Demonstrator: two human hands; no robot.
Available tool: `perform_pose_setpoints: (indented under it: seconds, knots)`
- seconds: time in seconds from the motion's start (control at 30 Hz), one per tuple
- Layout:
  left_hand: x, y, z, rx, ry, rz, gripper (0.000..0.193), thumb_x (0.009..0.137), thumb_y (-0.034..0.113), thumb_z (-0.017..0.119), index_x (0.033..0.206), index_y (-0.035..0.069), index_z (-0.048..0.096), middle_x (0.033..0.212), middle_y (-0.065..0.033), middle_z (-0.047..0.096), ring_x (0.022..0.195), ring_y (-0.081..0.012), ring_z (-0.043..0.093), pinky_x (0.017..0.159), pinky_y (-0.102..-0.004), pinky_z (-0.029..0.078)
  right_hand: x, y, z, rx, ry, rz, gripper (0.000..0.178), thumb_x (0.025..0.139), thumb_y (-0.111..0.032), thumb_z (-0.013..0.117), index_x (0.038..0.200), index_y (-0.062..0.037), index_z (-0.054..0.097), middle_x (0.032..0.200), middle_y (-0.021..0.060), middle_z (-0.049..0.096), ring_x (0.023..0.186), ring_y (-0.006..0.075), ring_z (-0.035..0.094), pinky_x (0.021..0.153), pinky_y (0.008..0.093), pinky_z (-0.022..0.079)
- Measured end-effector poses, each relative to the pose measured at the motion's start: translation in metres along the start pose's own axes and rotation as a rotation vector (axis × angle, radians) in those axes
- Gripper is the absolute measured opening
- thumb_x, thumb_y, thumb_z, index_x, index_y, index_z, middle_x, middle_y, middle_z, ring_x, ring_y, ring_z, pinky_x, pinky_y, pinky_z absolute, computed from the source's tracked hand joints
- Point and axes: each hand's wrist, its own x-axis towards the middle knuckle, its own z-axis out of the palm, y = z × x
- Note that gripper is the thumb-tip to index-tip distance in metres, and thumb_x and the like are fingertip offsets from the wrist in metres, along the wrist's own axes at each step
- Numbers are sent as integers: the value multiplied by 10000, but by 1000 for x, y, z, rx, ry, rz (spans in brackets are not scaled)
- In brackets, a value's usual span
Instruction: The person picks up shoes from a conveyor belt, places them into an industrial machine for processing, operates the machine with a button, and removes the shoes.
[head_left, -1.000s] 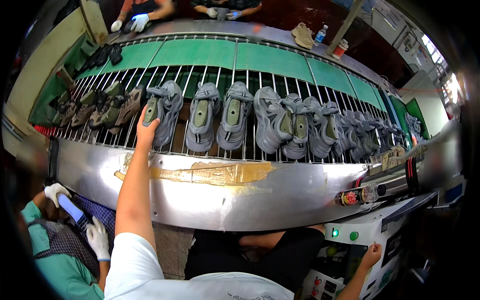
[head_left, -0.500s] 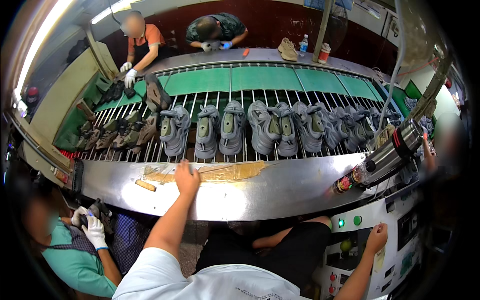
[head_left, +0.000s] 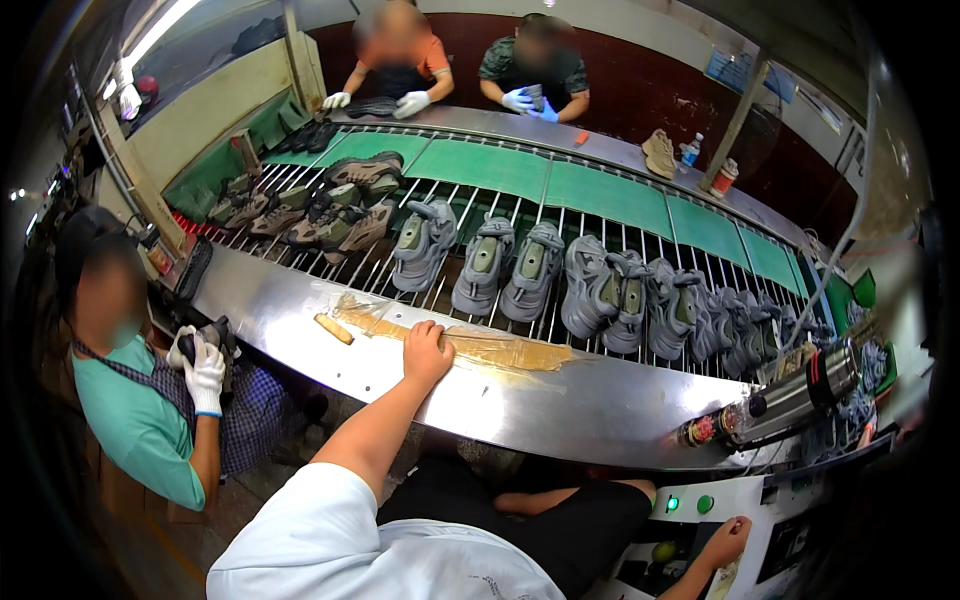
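My left hand (head_left: 427,352) lies on the yellowed tape strip (head_left: 510,350) along the metal ledge (head_left: 610,390), fingers extended over it and holding nothing. Beyond it, a row of grey shoes (head_left: 534,272) with green tongues stands on the wire conveyor (head_left: 440,298). My right hand (head_left: 724,543) is curled closed above the white control panel (head_left: 745,500), beside a lit green button (head_left: 672,503); I see nothing in it.
Brown shoes (head_left: 362,228) stand on the conveyor's left. A wooden-looking stick (head_left: 333,328) lies on the ledge; a steel flask (head_left: 808,392) and a bottle (head_left: 722,420) lean at its right. A gloved co-worker (head_left: 140,400) sits at left; two others work across the conveyor.
The view has swung left. My left hand has drawn back from the conveyor's front rail onto the tape. Across the belt, the orange-shirted person's gloved hands have moved back to the far ledge.
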Motion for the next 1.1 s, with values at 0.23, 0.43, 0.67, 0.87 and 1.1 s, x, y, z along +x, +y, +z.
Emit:
perform_pose_setpoints:
  seconds: [0.23,0.43,0.67,0.87,1.1]
  knots:
    - [17,-12,7,-201,-2,-217,242,773,177,608,961,26,628,1022,-135,624,979,-292,581,865,-398,450,-95,-163,84,497,-398,-684,72,795,-26,563,853,-15,605,753,118,569,660,233,546,615,320,441]
    - [114,-117,9,-673,2,-553,208,909,214,566,923,16,628,750,-55,635,666,-109,558,612,-261,447,-105,-291,143,547,-808,-450,204,844,-80,559,1034,-30,611,700,82,565,614,183,545,566,331,450]
    - [311,-233,44,-620,-117,-807,283,866,190,560,1057,-17,581,753,-84,617,555,-153,586,460,-273,469,-121,-260,207,301,-614,-685,153,854,-98,537,973,-23,599,714,94,557,631,209,539,577,351,450]
    - [399,-287,117,-583,6,-1132,230,803,120,516,915,-71,580,697,-135,591,548,-198,592,509,-303,499,-124,-269,199,161,-551,-693,133,846,-96,534,934,-14,590,734,115,558,656,244,543,594,376,451]
    - [440,-334,168,-316,-71,-1178,407,776,189,604,1072,-63,485,1020,-210,553,857,-316,603,735,-428,511,-120,-296,196,83,-535,-675,116,836,-95,531,888,-3,580,758,140,559,685,285,549,615,405,452]
